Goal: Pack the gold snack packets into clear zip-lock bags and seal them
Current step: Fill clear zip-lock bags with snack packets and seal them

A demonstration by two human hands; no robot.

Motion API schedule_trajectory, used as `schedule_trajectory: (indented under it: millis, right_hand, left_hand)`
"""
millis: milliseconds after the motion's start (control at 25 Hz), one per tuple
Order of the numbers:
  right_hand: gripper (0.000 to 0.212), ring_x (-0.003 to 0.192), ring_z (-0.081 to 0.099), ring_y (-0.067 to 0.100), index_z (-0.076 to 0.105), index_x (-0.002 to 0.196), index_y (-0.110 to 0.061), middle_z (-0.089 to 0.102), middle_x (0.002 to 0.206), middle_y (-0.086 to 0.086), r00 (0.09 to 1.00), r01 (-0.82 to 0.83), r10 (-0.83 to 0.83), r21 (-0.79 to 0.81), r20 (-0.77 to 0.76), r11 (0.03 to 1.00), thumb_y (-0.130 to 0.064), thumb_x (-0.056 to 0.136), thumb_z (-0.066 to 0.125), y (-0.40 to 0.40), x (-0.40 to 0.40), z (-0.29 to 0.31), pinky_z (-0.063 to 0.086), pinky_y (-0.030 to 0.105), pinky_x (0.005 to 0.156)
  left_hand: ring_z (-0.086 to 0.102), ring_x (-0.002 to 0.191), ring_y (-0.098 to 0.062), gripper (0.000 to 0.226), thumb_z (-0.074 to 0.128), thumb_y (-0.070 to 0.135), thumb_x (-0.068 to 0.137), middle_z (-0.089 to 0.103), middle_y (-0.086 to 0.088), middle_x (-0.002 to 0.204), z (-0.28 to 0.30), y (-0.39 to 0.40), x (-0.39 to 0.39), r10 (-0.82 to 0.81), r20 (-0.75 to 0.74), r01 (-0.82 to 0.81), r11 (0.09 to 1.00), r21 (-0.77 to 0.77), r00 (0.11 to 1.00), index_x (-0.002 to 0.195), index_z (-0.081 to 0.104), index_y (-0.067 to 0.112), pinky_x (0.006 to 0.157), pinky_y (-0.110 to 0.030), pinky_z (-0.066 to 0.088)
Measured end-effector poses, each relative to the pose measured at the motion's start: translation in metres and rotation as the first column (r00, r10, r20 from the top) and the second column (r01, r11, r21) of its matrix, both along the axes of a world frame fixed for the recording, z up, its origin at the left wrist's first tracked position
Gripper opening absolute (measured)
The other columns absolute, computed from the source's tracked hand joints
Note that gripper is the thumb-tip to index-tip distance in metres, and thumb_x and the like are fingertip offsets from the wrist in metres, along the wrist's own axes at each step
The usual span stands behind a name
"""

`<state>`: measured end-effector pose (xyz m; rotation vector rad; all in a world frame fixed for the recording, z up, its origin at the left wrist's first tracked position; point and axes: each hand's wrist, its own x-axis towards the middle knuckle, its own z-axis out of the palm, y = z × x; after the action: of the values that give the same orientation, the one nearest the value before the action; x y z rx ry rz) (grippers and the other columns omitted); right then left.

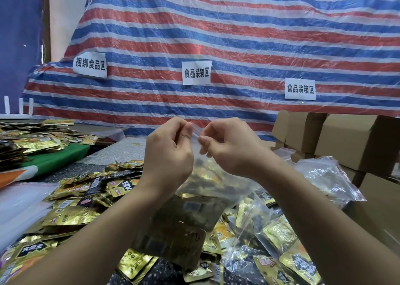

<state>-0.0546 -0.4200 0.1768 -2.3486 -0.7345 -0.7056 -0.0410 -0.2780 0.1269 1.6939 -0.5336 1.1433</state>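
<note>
Clear plastic, gold inside — the zip-lock bag hangs above the desk's near edge, both hands pinching its red seal strip: left hand and right hand fingers closed on it, likely pressing it shut over the gold packets.

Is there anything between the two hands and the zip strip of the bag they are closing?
Nothing visible. The left hand and the right hand both pinch the top edge of the clear bag directly, at its zip strip. The bag hangs below them with gold packets inside.
</note>
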Motion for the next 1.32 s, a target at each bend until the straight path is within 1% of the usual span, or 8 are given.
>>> schedule_trajectory:
  millis: [200,320,560,800,920,1080,1200,1320]
  right_hand:
    - [0.023,0.066,0.064,0.004,0.064,0.075,-0.028,0.067,0.068,-0.014,0.999,0.041,-0.041,0.0,-0.021,0.999,-0.03,0.097,0.061,-0.009,-0.001,-0.015,0.05,0.022,0.059]
    - [0.022,0.07,0.065,0.006,0.063,0.076,-0.028,0.07,0.072,-0.012,0.997,0.064,-0.064,-0.008,-0.053,0.998,-0.029,0.098,0.06,-0.016,-0.001,-0.022,0.055,0.029,0.067]
    - [0.023,0.072,0.065,0.012,0.063,0.075,-0.03,0.07,0.073,-0.011,0.994,0.095,-0.096,-0.027,-0.054,0.995,-0.027,0.098,0.061,-0.03,-0.001,-0.032,0.055,0.035,0.069]
    - [0.023,0.073,0.06,0.003,0.063,0.074,-0.031,0.067,0.075,-0.012,0.99,0.127,-0.131,-0.072,-0.06,0.989,-0.031,0.098,0.061,-0.044,0.002,-0.045,0.05,0.023,0.068]
    - [0.02,0.072,0.058,0.001,0.061,0.077,-0.033,0.065,0.076,-0.013,0.991,0.123,-0.127,-0.079,-0.051,0.989,-0.031,0.097,0.061,-0.05,0.002,-0.049,0.044,0.016,0.062]
    - [0.012,0.072,0.057,0.004,0.065,0.086,-0.028,0.062,0.077,-0.012,0.993,0.111,-0.114,-0.076,-0.039,0.991,-0.026,0.097,0.062,-0.057,0.001,-0.052,0.045,0.017,0.061]
    - [0.015,0.073,0.054,-0.008,0.063,0.084,-0.03,0.059,0.072,-0.013,0.997,0.075,-0.077,-0.059,-0.033,0.995,-0.022,0.097,0.062,-0.058,-0.002,-0.054,0.043,0.011,0.064]
    - [0.014,0.069,0.053,-0.006,0.062,0.085,-0.028,0.059,0.073,-0.012,0.997,0.053,-0.057,-0.08,-0.052,0.995,-0.022,0.098,0.06,-0.059,-0.003,-0.054,0.043,0.011,0.062]
  left_hand:
    - [0.039,0.048,-0.008,0.027,0.051,0.019,0.101,0.047,0.005,0.056,-0.005,0.004,0.002,0.061,0.006,-0.061,0.998,-0.006,0.998,0.078,0.058,0.009,0.045,-0.016,0.027]
    - [0.04,0.05,-0.01,0.028,0.05,0.021,0.102,0.05,0.001,0.058,-0.006,0.006,0.006,0.072,-0.029,-0.073,0.997,-0.025,0.997,0.078,0.058,0.009,0.044,-0.018,0.029]
    - [0.041,0.051,-0.008,0.027,0.05,0.023,0.102,0.05,0.003,0.058,-0.005,0.017,0.013,0.078,-0.041,-0.08,0.996,-0.048,0.996,0.079,0.059,0.011,0.044,-0.017,0.03]
    - [0.041,0.048,-0.008,0.028,0.049,0.024,0.102,0.047,0.003,0.055,-0.01,0.027,0.018,0.115,-0.064,-0.118,0.992,-0.041,0.991,0.078,0.058,0.012,0.042,-0.018,0.029]
    - [0.041,0.048,-0.008,0.028,0.049,0.025,0.102,0.049,0.0,0.057,-0.011,0.031,0.02,0.121,-0.072,-0.124,0.992,-0.04,0.99,0.08,0.059,0.012,0.041,-0.02,0.029]
    - [0.041,0.048,-0.008,0.027,0.049,0.025,0.102,0.05,0.0,0.058,-0.012,0.034,0.021,0.117,-0.077,-0.121,0.991,-0.048,0.99,0.082,0.06,0.011,0.041,-0.021,0.028]
    - [0.041,0.049,-0.008,0.027,0.05,0.024,0.102,0.052,-0.001,0.06,-0.012,0.034,0.021,0.123,-0.08,-0.128,0.991,-0.05,0.989,0.083,0.061,0.009,0.043,-0.021,0.03]
    - [0.043,0.05,-0.007,0.026,0.05,0.024,0.102,0.053,0.001,0.061,-0.011,0.034,0.02,0.132,-0.081,-0.136,0.989,-0.048,0.988,0.084,0.061,0.011,0.044,-0.02,0.031]
